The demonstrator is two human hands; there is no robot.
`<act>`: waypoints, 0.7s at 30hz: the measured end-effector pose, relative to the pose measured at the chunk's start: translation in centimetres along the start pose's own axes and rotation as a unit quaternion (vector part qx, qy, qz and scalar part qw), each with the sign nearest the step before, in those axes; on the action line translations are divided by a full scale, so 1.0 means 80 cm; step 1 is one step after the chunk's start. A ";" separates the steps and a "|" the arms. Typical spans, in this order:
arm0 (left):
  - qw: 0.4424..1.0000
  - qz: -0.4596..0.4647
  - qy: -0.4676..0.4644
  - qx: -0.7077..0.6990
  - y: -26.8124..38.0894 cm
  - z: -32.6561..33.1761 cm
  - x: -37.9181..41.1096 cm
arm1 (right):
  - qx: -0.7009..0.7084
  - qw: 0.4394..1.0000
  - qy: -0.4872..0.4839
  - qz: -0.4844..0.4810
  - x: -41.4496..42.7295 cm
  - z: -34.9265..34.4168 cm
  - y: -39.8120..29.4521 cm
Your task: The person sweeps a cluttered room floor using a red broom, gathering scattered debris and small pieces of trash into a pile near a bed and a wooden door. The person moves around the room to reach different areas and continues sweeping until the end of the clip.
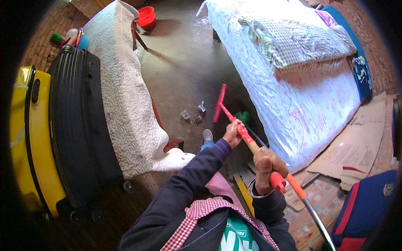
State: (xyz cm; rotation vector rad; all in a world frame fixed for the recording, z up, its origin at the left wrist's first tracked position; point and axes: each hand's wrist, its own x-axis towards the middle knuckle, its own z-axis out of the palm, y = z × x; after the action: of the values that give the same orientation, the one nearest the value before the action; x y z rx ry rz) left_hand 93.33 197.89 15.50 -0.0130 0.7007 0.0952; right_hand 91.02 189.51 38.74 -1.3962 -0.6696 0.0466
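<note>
Both my hands are closed around one long-handled tool with a red crossbar head (220, 103), which looks like a floor squeegee or broom. My left hand (233, 133) grips the red part of the shaft, nearer the head. Closer to my body, my right hand (269, 168) holds the shaft near its red end cap (278, 182). The head is over the concrete floor, to the right of a small heap of litter (198, 119), a clear plastic piece (185, 114) and a silvery wrapper (201, 108). Whether the head touches the floor I cannot tell.
A bed with a floral sheet (273, 103) stands on the right, a quilt-covered piece of furniture (122, 94) on the left. Black (75, 125) and yellow (44, 135) suitcases stand farther left. A green object (242, 117), an orange-and-metal pole (314, 210), cardboard (358, 141) and a red bucket (147, 18) are around.
</note>
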 end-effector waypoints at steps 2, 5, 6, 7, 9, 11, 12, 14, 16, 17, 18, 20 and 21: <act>1.000 -0.017 -0.012 -0.022 0.005 0.020 0.011 | -0.051 0.998 -0.032 0.004 0.034 0.018 0.001; 1.000 -0.010 -0.006 -0.026 0.023 0.027 0.055 | -0.059 0.996 -0.060 0.029 0.087 0.054 0.027; 0.999 0.015 0.038 -0.027 0.029 0.033 0.066 | -0.118 0.990 -0.061 0.053 0.098 0.058 0.047; 0.998 -0.005 0.054 -0.018 0.041 0.007 0.104 | -0.151 0.984 -0.057 0.080 0.108 0.069 0.065; 0.996 0.046 0.007 0.076 0.076 -0.003 0.129 | -0.082 0.992 -0.043 0.088 0.133 0.091 0.094; 0.994 0.053 0.091 -0.025 0.116 0.024 0.131 | -0.020 0.993 -0.075 0.086 0.160 0.109 0.112; 0.995 0.047 0.075 -0.035 0.141 0.025 0.136 | -0.022 0.992 -0.089 0.085 0.174 0.120 0.112; 0.994 0.063 0.069 -0.060 0.164 0.031 0.140 | -0.018 0.989 -0.128 0.074 0.189 0.129 0.110; 0.993 0.063 0.049 -0.082 0.186 0.065 0.120 | -0.012 0.985 -0.173 0.020 0.203 0.135 0.108; 0.993 0.064 0.038 -0.094 0.194 0.075 0.111 | -0.015 0.978 -0.206 0.011 0.209 0.133 0.101; 0.992 0.072 0.024 -0.105 0.199 0.083 0.103 | -0.015 0.978 -0.207 0.001 0.215 0.136 0.089; 0.992 0.080 0.018 -0.093 0.217 0.097 0.078 | 0.028 0.974 -0.225 -0.011 0.226 0.142 0.076; 0.993 0.086 0.033 -0.078 0.224 0.113 0.062 | 0.060 0.970 -0.235 -0.015 0.235 0.142 0.067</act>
State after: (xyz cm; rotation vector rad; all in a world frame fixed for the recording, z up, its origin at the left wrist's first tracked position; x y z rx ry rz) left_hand 101.27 216.51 19.62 -0.1065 0.7593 0.3161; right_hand 102.99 208.44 41.72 -1.2647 -1.0629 0.3978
